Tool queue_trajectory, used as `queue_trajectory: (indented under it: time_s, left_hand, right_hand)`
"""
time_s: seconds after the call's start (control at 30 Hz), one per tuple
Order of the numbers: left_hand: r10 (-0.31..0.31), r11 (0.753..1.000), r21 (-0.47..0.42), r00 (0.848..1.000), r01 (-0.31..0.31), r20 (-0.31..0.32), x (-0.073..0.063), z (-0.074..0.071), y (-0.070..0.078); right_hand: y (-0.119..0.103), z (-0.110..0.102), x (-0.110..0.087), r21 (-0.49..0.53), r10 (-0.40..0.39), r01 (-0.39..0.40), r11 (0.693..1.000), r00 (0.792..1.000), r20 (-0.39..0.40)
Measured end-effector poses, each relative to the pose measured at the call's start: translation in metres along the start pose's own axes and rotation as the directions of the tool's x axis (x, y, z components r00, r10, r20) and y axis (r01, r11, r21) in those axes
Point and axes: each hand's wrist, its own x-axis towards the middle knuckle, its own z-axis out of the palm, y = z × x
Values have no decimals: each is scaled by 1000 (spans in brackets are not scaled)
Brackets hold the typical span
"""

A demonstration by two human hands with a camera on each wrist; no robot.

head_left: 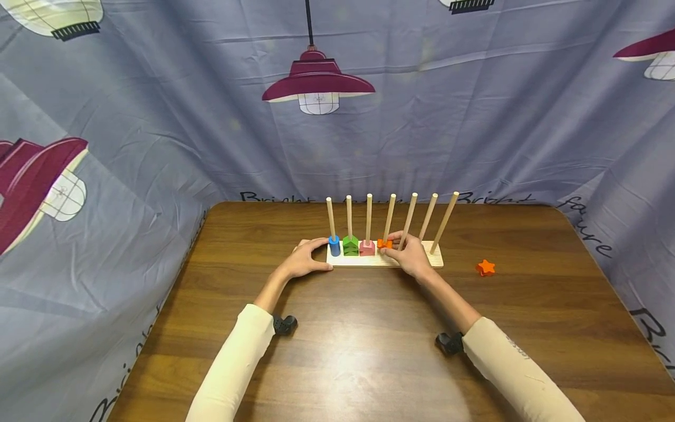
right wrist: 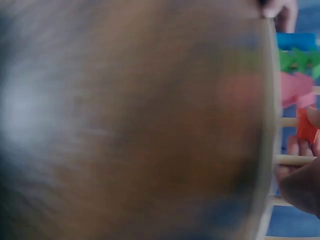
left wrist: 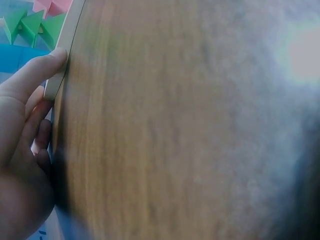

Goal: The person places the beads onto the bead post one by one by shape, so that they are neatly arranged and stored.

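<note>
A pale wooden peg board (head_left: 387,263) with several upright rods lies across the far part of the table. My left hand (head_left: 302,259) holds its left end, the thumb (left wrist: 52,60) on the front edge. On the first three rods sit blue pieces (head_left: 334,247), green pieces (head_left: 350,247) and pink pieces (head_left: 367,248), low against the board. My right hand (head_left: 412,257) pinches an orange star block (right wrist: 306,125) at the fourth rod (head_left: 389,217). A bare length of that rod shows between block and board in the right wrist view.
Another orange star (head_left: 486,268) lies on the table right of the board. The three rods on the right, including the end rod (head_left: 445,223), carry no pieces. Brown wooden table (head_left: 337,340) stretches in front, and a printed grey curtain (head_left: 422,135) hangs behind it.
</note>
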Motion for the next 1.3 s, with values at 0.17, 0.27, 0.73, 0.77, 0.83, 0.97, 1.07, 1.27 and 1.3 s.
queue_trajectory:
  time_s: [0.17, 0.27, 0.73, 0.77, 0.83, 0.97, 1.07, 1.27, 1.3]
  left_hand:
    - [-1, 1000, -2, 1000, 1, -6, 1, -1, 0]
    - [0, 1000, 0, 1000, 0, -6, 0, -2, 1]
    - [-22, 1000, -1, 1000, 22, 10, -1, 0, 4]
    - [-22, 1000, -1, 1000, 22, 10, -1, 0, 4]
    - [-25, 1000, -2, 1000, 25, 13, -1, 0, 4]
    - [-23, 1000, -13, 1000, 23, 9, -1, 0, 2]
    - [-29, 1000, -10, 1000, 29, 9, -1, 1, 2]
    - [-26, 1000, 6, 1000, 26, 11, -1, 1, 2]
    - [-24, 1000, 4, 1000, 24, 10, -2, 1, 3]
  right_hand:
    - [6, 2, 1, -15, 6, -6, 1000, 1000, 10]
    - [6, 0, 1, -33, -1, 1, 999, 1000, 20]
    - [7, -23, -16, -16, -44, 47, 999, 987, 157]
    - [6, -28, -19, -35, -52, 59, 998, 985, 163]
    - [4, -40, -27, -91, -73, 89, 992, 984, 164]
    - [5, -72, -39, -162, -135, 150, 975, 986, 100]
    - [9, -104, -46, -155, -168, 168, 973, 986, 19]
    - [26, -168, -64, -285, -44, -3, 958, 987, -155]
    - [30, -176, -67, -299, 7, -58, 953, 986, -169]
